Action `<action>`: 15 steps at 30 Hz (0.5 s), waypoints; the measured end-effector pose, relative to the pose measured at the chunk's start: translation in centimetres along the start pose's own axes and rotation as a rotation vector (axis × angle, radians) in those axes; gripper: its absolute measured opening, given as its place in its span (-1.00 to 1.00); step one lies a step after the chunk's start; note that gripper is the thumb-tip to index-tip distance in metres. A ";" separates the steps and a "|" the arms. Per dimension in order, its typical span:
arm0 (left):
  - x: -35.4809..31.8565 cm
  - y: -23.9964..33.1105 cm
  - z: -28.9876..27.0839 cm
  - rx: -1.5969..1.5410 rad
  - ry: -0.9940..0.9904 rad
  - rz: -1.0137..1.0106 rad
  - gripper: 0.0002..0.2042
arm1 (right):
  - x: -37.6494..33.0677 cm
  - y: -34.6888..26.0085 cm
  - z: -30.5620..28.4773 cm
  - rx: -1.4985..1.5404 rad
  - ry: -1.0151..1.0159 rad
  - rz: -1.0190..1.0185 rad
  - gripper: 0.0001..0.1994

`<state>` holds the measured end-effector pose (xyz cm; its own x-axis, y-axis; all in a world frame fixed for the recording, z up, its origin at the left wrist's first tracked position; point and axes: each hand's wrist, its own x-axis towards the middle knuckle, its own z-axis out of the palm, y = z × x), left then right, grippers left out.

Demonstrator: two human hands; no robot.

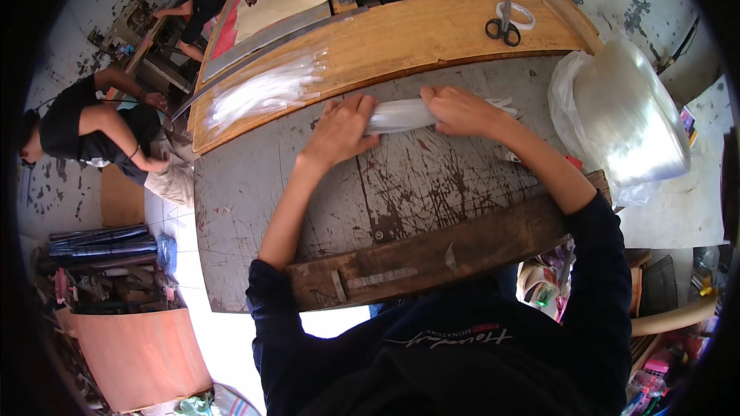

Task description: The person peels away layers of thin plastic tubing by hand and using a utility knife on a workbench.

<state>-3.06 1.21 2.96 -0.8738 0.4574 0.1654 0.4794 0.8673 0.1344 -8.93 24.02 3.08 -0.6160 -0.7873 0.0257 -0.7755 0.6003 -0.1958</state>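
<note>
Both my hands grip a bundle of clear plastic strips point(402, 116) just above the grey, scratched table top. My left hand point(344, 129) is closed round the bundle's left end, fingers bent over it. Toward the right end my right hand point(460, 112) is closed on the same bundle, and loose strip ends point(502, 105) stick out past it. On the wooden board to the far left lies a spread pile of similar clear strips point(266, 91).
Black-handled scissors point(502, 29) and a white tape roll point(522, 15) lie on the wooden board point(408, 38). A big roll of clear plastic film point(632, 115) stands at the right. A dark wooden beam point(432, 243) edges the table near me. Two people point(100, 127) work at the left.
</note>
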 end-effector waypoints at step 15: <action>0.1 0.8 -0.5 -0.309 -0.061 0.125 -0.40 | -0.4 -2.5 -0.7 -0.119 0.128 -0.003 -0.74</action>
<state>-2.69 1.82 3.58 -0.8052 0.5757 0.1419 0.5775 0.7073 0.4077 -6.85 22.98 4.21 -0.6203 -0.7695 0.1518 -0.7836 0.6163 -0.0781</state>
